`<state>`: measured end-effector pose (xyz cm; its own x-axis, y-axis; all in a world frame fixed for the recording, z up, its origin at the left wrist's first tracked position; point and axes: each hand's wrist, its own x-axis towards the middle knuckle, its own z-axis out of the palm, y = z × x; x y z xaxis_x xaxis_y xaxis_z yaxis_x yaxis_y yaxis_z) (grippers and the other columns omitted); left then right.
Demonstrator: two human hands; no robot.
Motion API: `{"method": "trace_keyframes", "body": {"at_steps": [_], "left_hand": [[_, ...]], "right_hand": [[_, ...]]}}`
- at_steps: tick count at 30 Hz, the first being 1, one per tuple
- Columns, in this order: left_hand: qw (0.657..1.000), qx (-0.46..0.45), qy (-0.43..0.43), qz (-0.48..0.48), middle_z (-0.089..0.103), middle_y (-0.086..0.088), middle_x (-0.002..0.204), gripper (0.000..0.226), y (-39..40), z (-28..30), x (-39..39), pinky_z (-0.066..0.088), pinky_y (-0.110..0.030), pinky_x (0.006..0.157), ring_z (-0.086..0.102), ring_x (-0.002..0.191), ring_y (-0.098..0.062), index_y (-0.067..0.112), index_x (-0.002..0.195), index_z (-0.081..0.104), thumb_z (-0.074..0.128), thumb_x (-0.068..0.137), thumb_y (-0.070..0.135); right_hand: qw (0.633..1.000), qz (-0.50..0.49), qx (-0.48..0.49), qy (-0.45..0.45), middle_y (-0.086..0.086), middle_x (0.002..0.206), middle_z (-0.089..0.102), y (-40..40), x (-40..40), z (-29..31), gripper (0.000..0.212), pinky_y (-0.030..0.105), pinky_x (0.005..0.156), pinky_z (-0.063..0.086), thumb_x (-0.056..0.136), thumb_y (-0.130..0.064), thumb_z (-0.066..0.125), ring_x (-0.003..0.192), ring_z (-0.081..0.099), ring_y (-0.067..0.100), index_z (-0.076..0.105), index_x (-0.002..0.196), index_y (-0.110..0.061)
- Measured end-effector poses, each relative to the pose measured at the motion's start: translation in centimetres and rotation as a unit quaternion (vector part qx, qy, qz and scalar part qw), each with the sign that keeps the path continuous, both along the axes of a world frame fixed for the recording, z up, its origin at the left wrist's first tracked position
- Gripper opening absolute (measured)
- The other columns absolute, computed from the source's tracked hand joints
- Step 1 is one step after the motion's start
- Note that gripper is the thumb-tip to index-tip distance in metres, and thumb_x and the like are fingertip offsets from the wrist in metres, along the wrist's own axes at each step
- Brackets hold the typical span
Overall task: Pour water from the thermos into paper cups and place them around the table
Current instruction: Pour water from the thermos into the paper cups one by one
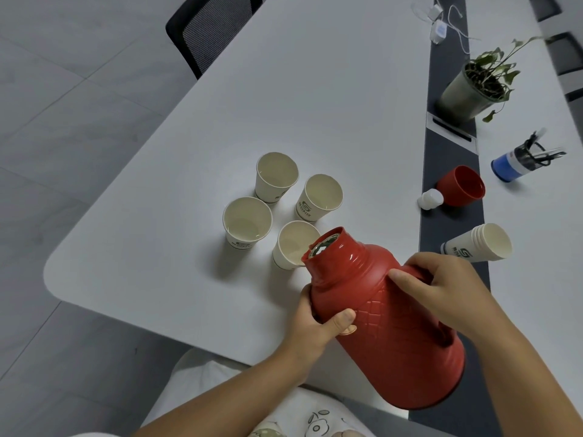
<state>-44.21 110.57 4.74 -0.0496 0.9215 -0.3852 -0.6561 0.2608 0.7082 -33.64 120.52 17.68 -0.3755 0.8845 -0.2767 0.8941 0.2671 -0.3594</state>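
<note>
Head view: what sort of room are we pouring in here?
Probably an office meeting room: a long white table with a dark central cable strip, a mesh office chair pushed up to it, and a pen holder beside a potted plant.

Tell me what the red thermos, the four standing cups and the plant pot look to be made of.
Red thermos: likely plastic shell, semi-gloss, with moulded diamond pattern and ribbed neck; the mouth shows a mirrored liner, probably glass.
Four standing cups: paper, matte off-white, with thin rolled rims and printed logos.
Plant pot: smooth grey-green with a soft sheen, plastic or glazed ceramic; cannot tell which.
</note>
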Motion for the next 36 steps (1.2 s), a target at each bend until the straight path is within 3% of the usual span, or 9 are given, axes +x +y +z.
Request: {"method": "trace_keyframes", "body": {"at_steps": [3,10,14,18,21,26,33,36], "left_hand": [[1.0,0.002,-0.004,-0.002,0.06,-0.004,0.098,0.039,0.07,-0.1,0.01,0.05,-0.01,0.059,0.067,0.072,0.002,0.021,0.103,0.044,0.067,0.077,0.002],[1.0,-0.009,0.013,-0.001,0.062,0.001,0.1,0.059,0.06,-0.11,0.14,0.049,-0.011,0.065,0.065,0.079,0.004,0.024,0.105,0.045,0.073,0.054,0.029],[1.0,-0.003,0.007,-0.002,0.061,-0.001,0.1,0.052,0.06,-0.25,0.18,0.05,-0.01,0.063,0.066,0.077,0.004,0.024,0.104,0.045,0.07,0.059,0.023],[1.0,-0.004,0.014,0.0,0.063,0.002,0.096,0.065,0.08,-0.36,0.35,0.049,-0.011,0.064,0.066,0.076,0.003,0.024,0.103,0.045,0.073,0.046,0.038],[1.0,-0.001,0.007,-0.002,0.062,-0.001,0.098,0.056,0.08,-0.44,0.4,0.05,-0.011,0.062,0.066,0.076,0.002,0.024,0.104,0.045,0.072,0.055,0.027],[1.0,-0.005,0.014,-0.002,0.063,0.0,0.102,0.068,-0.04,-0.34,0.53,0.05,-0.012,0.066,0.066,0.081,0.002,0.024,0.105,0.046,0.072,0.045,0.041],[1.0,-0.005,0.019,-0.007,0.063,0.002,0.1,0.068,-0.04,-0.45,0.46,0.05,-0.012,0.066,0.066,0.081,0.002,0.025,0.105,0.046,0.072,0.045,0.042],[1.0,-0.007,0.023,-0.006,0.063,0.002,0.1,0.06,0.06,-0.59,0.45,0.05,-0.011,0.065,0.066,0.079,0.003,0.025,0.105,0.045,0.074,0.053,0.032]], "right_hand": [[1.0,0.001,-0.002,0.0,0.006,0.062,0.061,0.03,-0.01,0.01,0.024,0.026,0.052,0.038,0.08,-0.03,0.06,0.061,0.056,0.017,0.062,0.068,-0.01],[1.0,-0.001,-0.005,0.001,0.009,0.063,0.061,0.13,0.01,-0.02,0.026,0.031,0.055,0.041,0.08,-0.031,0.059,0.063,0.057,0.021,0.062,0.068,-0.008],[1.0,-0.003,-0.005,0.004,0.007,0.062,0.061,0.11,0.09,-0.08,0.025,0.029,0.054,0.039,0.08,-0.031,0.059,0.062,0.057,0.019,0.062,0.068,-0.01],[1.0,0.0,-0.001,0.004,0.008,0.06,0.059,0.11,0.19,-0.11,0.026,0.028,0.053,0.038,0.079,-0.031,0.06,0.059,0.055,0.019,0.061,0.066,-0.009],[1.0,0.0,-0.001,0.004,0.005,0.058,0.058,0.11,0.21,-0.17,0.025,0.027,0.051,0.037,0.079,-0.031,0.06,0.057,0.054,0.017,0.061,0.064,-0.011],[1.0,0.0,0.002,0.008,0.009,0.062,0.06,0.07,0.4,-0.21,0.026,0.029,0.053,0.039,0.079,-0.032,0.059,0.06,0.056,0.02,0.061,0.066,-0.009],[1.0,-0.001,0.004,0.008,0.009,0.062,0.061,-0.01,0.68,-0.23,0.027,0.03,0.054,0.041,0.079,-0.033,0.059,0.061,0.057,0.02,0.062,0.067,-0.008],[1.0,-0.002,-0.002,0.01,0.006,0.061,0.06,-0.05,0.83,-0.21,0.025,0.029,0.054,0.041,0.079,-0.033,0.059,0.06,0.056,0.018,0.061,0.067,-0.011]]}}
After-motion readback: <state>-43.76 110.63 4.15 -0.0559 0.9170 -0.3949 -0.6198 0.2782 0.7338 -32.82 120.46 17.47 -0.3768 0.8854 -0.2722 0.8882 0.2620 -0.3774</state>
